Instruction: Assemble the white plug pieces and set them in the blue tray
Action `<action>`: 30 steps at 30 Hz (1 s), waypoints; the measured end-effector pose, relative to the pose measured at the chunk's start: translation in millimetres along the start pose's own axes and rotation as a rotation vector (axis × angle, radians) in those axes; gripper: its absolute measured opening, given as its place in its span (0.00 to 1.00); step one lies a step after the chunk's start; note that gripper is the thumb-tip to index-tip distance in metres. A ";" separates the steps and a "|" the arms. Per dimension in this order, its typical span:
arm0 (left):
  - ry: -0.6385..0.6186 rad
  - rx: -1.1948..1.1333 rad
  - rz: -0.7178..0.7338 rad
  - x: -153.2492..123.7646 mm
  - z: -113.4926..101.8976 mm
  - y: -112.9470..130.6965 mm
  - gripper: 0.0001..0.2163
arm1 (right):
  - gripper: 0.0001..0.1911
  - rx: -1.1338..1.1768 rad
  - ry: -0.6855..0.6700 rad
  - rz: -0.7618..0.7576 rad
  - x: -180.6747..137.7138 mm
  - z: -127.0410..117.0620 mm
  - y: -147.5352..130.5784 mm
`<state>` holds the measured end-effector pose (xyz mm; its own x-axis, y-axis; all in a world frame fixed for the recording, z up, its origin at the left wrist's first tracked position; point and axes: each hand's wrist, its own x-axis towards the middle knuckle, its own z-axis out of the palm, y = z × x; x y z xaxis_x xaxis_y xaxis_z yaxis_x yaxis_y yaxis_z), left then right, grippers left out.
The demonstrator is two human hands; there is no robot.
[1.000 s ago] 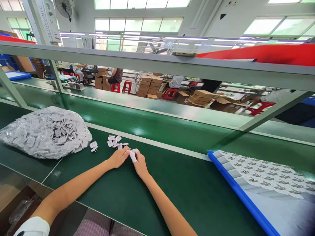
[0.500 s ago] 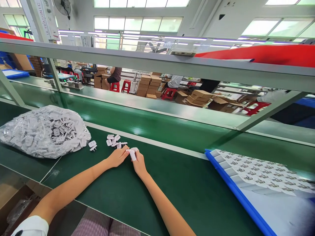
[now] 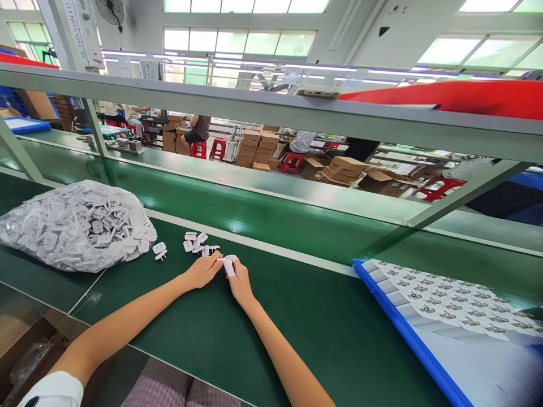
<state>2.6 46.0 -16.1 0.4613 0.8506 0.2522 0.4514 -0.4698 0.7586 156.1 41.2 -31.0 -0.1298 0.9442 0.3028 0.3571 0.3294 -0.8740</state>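
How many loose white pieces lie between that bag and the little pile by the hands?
2: an upper piece near the bag, face showing, and a lower piece just below it, prongs showing. Another could be hidden underneath.

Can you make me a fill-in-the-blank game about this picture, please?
1. The bag lies to the ____ of the tray.
2. The tabletop is ____.
3. The stools in the background are ____.
4. The right hand wears finger covers coloured ____.

Missing words: left; green; red; white.
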 end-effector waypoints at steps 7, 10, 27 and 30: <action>0.007 -0.003 0.004 0.3 0.6 -2.2 0.14 | 0.17 0.006 -0.012 0.006 0.1 -0.6 0.7; 0.008 -0.001 0.004 0.1 1.3 -3.8 0.15 | 0.17 0.013 -0.019 0.006 -0.3 -0.5 0.3; -0.007 0.031 0.004 -0.3 -0.4 -1.2 0.14 | 0.15 0.021 -0.027 0.002 0.7 0.6 3.7; -0.005 0.036 0.009 -0.3 -0.1 -1.2 0.13 | 0.14 0.022 -0.030 -0.006 0.7 0.2 4.0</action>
<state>1.9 46.3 -17.1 0.4691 0.8454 0.2556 0.4746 -0.4853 0.7343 157.3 43.2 -34.4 -0.1597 0.9416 0.2966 0.3357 0.3343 -0.8807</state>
